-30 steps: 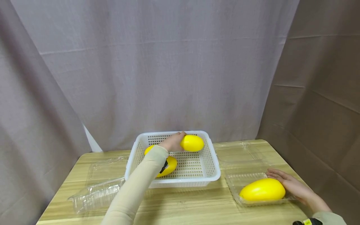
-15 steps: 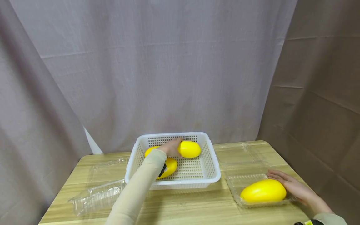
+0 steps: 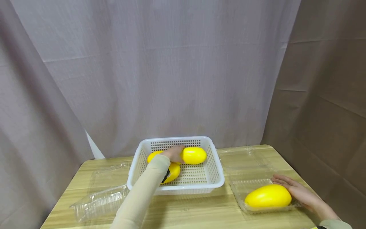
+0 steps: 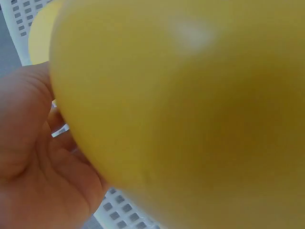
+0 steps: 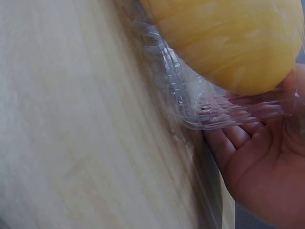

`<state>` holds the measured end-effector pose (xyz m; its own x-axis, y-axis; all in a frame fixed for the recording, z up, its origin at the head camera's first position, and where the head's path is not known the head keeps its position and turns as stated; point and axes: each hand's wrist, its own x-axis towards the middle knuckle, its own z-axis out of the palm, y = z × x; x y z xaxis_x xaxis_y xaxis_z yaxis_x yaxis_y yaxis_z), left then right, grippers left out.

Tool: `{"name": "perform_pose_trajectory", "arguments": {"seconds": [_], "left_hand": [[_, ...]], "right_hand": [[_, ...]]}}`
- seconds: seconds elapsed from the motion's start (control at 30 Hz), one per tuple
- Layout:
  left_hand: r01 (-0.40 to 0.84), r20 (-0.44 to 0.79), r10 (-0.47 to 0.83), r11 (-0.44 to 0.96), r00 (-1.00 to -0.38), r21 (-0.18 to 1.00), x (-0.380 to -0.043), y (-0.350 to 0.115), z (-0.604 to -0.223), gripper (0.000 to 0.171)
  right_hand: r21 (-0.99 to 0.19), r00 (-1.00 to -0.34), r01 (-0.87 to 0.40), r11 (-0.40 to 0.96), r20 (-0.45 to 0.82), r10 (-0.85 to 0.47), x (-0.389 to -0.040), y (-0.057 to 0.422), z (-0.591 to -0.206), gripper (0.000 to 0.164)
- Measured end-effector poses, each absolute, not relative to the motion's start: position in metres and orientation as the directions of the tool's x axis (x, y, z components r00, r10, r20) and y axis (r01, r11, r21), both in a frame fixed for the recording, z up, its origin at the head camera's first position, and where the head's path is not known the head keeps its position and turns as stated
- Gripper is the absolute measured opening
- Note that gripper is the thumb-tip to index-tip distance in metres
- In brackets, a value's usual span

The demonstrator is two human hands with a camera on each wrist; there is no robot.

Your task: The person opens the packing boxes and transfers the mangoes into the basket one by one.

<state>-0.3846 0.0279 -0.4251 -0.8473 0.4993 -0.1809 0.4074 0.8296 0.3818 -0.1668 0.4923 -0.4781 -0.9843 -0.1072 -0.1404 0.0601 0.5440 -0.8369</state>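
A white perforated basket (image 3: 188, 187) holds three smooth oval yellow melons. My left hand (image 3: 173, 154) reaches into it and grips the near end of the right-hand melon (image 3: 195, 155). The front melon (image 3: 174, 173) lies under my wrist, and another melon (image 3: 153, 156) shows partly behind my sleeve. In the left wrist view, a large yellow surface (image 4: 190, 105) fills most of the picture and hides the fingertips. At the right, one more melon (image 3: 268, 196) sits in an opened clear plastic clamshell box (image 3: 248, 184). My right hand (image 3: 297, 190) rests along that box's right side, fingers extended.
At the left of the wooden table (image 3: 188, 210) lies a second clear plastic clamshell (image 3: 100, 203), its lid spread toward the back. The first box's lid (image 3: 243, 157) lies flat behind it. Grey curtain (image 3: 183, 79) hangs behind the table and brown cloth stands on the right.
My left hand has lowered the right-hand melon deeper into the basket. My right hand has stayed at the clear box. The whole view has shifted slightly.
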Motion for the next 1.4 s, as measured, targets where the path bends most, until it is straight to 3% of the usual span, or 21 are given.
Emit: {"name": "perform_pose_trajectory", "arguments": {"seconds": [0.53, 0.83, 1.1, 1.4], "left_hand": [[0.452, -0.067, 0.500, 0.826, -0.864, 0.338, -0.375, 0.036, -0.411, 0.071], [0.480, -0.041, 0.515, 0.822, -0.856, 0.306, -0.368, 0.048, -0.397, 0.072], [0.571, 0.042, 0.589, 0.761, -0.807, 0.308, -0.353, 0.081, -0.365, 0.065], [0.677, 0.118, 0.671, 0.699, -0.732, 0.231, -0.324, 0.130, -0.344, 0.057]], "right_hand": [[-0.814, -0.985, 0.079, 0.575, -0.153, -0.081, -0.171, 0.492, -0.479, 0.064], [-0.851, -0.983, 0.068, 0.520, -0.146, -0.110, -0.171, 0.493, -0.479, 0.062], [-0.856, -0.984, 0.081, 0.511, -0.150, -0.095, -0.174, 0.492, -0.477, 0.063], [-0.822, -0.978, 0.120, 0.556, -0.193, -0.074, -0.175, 0.489, -0.474, 0.067]]}}
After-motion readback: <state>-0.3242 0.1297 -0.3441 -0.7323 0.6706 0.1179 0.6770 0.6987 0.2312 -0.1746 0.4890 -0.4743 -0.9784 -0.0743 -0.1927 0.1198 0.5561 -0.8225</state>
